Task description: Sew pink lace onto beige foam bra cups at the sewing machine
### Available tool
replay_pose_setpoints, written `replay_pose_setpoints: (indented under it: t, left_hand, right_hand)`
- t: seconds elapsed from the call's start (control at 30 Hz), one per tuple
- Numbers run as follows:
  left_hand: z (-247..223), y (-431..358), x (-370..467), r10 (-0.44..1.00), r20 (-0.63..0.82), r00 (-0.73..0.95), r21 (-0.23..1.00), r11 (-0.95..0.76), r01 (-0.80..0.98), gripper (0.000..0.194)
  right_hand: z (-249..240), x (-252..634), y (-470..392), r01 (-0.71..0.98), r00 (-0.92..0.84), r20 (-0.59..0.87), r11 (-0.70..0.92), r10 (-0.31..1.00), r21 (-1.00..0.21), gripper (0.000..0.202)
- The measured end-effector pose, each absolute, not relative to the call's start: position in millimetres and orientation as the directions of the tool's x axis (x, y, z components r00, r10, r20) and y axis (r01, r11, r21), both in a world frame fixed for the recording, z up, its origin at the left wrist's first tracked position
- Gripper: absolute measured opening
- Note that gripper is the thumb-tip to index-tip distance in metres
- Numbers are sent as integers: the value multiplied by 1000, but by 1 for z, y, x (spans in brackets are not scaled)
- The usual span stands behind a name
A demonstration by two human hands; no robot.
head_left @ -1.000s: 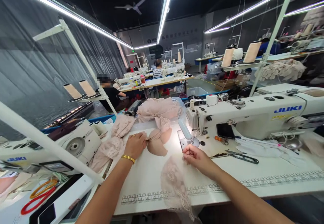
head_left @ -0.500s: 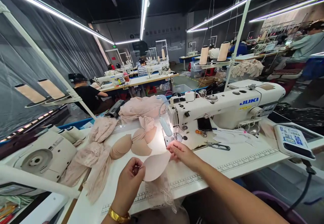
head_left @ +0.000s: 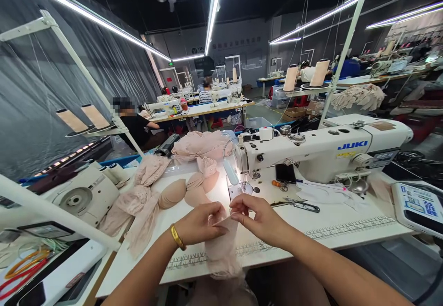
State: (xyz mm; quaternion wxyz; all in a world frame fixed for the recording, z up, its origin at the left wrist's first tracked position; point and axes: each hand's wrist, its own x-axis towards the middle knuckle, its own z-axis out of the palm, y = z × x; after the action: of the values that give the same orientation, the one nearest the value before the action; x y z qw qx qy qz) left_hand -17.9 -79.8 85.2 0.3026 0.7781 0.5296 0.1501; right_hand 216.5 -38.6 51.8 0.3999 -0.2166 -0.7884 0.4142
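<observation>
In front of the sewing machine (head_left: pixel 304 147), my two hands pinch a pale beige bra cup (head_left: pixel 223 220), seen nearly edge-on. My left hand (head_left: pixel 200 224), with a gold bracelet at its wrist, is closed on the cup's left part. The fingers of my right hand (head_left: pixel 259 216) are closed at its right end. Sheer pinkish lace fabric (head_left: pixel 223 250) hangs beneath the hands over the table's front edge; whether the fingers also grip it is hidden. Beyond my left hand lie stacked bra cups (head_left: pixel 173 193) and another cup (head_left: pixel 194 196).
Lace pieces (head_left: pixel 150 174) lie at the left, and a larger fabric heap (head_left: pixel 202 144) sits behind. Thread snips (head_left: pixel 302 204) and a dark phone (head_left: pixel 285 173) rest at the right. A ruler strip (head_left: pixel 311 237) runs along the front edge. A person in black (head_left: pixel 136 128) sits beyond.
My left hand has moved up and right, close to my right hand. The cup, earlier broad side toward me, is now tilted nearly edge-on. The view has shifted left.
</observation>
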Motion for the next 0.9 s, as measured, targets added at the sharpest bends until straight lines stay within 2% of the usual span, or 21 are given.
replay_pose_setpoints:
  t: [0.07, 0.13, 0.17, 0.23, 0.27, 0.33, 0.37, 0.43, 0.5, 0.57, 0.63, 0.7, 0.77, 0.83, 0.9]
  left_hand:
    - [90, -75, -27, 936, -54, 347, 610, -245, 754, 19]
    - [94, -76, -37, 958, 121, 258, 529, -283, 800, 14]
    - [96, -77, -43, 942, 249, 225, 449, -318, 835, 11]
    - [97, -80, -52, 832, 490, 259, 192, -393, 899, 10]
    - [95, -82, -55, 769, 550, 326, 33, -410, 911, 13]
    - [88, -84, -57, 721, 506, 473, -231, -415, 880, 14]
    - [83, -85, -56, 743, 418, 523, -295, -433, 852, 10]
    - [70, -84, -50, 797, 220, 562, -274, -503, 820, 15]
    - [57, -77, -39, 790, 124, 601, -185, -576, 796, 17]
    - [45, -62, -26, 746, 122, 654, -167, -634, 755, 11]
    - [35, -42, -13, 719, 114, 686, -200, -659, 725, 17]
    - [25, -24, -2, 735, 83, 673, -213, -647, 732, 15]
    - [16, -13, 4, 761, 76, 644, -213, -619, 756, 13]
    - [7, -10, 5, 757, 154, 635, -208, -603, 770, 13]
    - [1, -13, 4, 720, 274, 638, -174, -615, 769, 18]
  right_hand:
    - [56, 217, -39, 49, -487, 598, 703, 637, -709, 5]
    - [55, 211, -38, 72, -413, 725, 813, 551, -577, 7]
    - [53, 205, -36, 75, -384, 774, 853, 503, -517, 10]
    - [43, 193, -30, 91, -346, 839, 905, 421, -417, 14]
    - [36, 188, -25, 116, -346, 856, 922, 385, -368, 15]
    - [19, 181, -12, 206, -436, 840, 944, 324, -257, 17]
    - [9, 181, -4, 251, -521, 800, 949, 299, -191, 20]
    - [-8, 186, 13, 287, -693, 676, 956, 251, -61, 28]
    - [-20, 196, 27, 274, -802, 551, 962, 231, -5, 30]
    - [-24, 208, 39, 264, -858, 454, 965, 238, -7, 27]
    - [-22, 217, 48, 256, -894, 379, 967, 239, -7, 25]
    - [-18, 226, 54, 241, -899, 372, 970, 233, -23, 26]
    - [-15, 234, 57, 236, -883, 394, 967, 253, -93, 28]
    - [-13, 241, 57, 255, -862, 406, 952, 303, -169, 32]
    - [-12, 246, 55, 289, -854, 390, 938, 343, -192, 33]
